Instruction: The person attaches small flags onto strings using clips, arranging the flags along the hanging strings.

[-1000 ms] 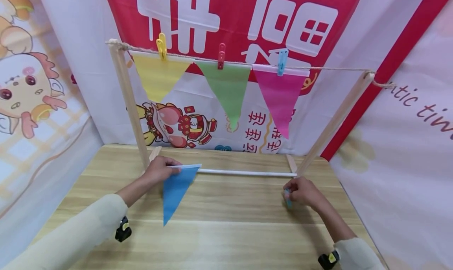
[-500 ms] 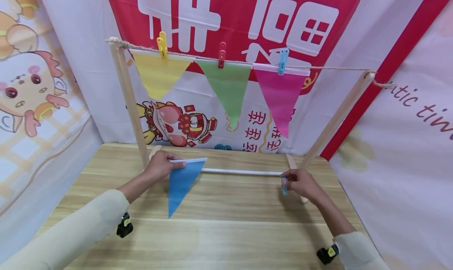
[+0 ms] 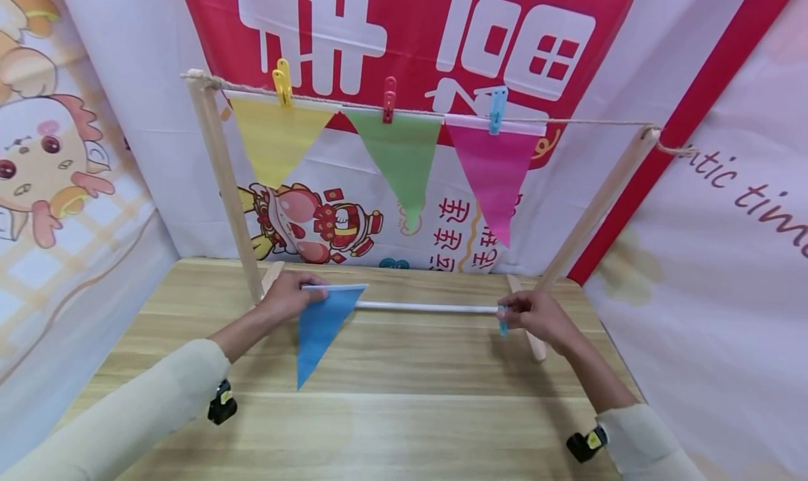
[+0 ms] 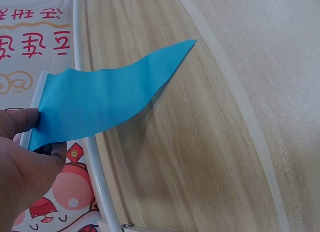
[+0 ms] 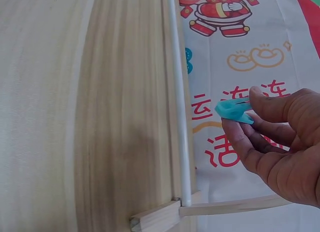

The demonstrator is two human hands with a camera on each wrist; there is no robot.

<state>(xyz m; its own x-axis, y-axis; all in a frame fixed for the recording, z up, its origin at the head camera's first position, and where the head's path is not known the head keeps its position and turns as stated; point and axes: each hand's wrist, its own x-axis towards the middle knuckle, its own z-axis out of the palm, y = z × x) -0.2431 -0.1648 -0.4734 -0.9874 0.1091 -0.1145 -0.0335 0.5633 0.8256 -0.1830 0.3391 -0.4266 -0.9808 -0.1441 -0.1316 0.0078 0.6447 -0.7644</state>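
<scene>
Blue pennant (image 3: 318, 327) in left hand (image 3: 287, 297), blue clothespin (image 3: 503, 324) in right hand (image 3: 536, 316)

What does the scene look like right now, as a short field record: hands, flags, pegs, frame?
left hand: pinches the top edge of the blue flag, held above the table
right hand: pinches a blue peg
string: stretched between two wooden posts
hung flags: yellow flag, green flag, pink flag, one peg each
free string: to the right of the pink flag
white rod: low, spanning the frame's base between the hands
</scene>
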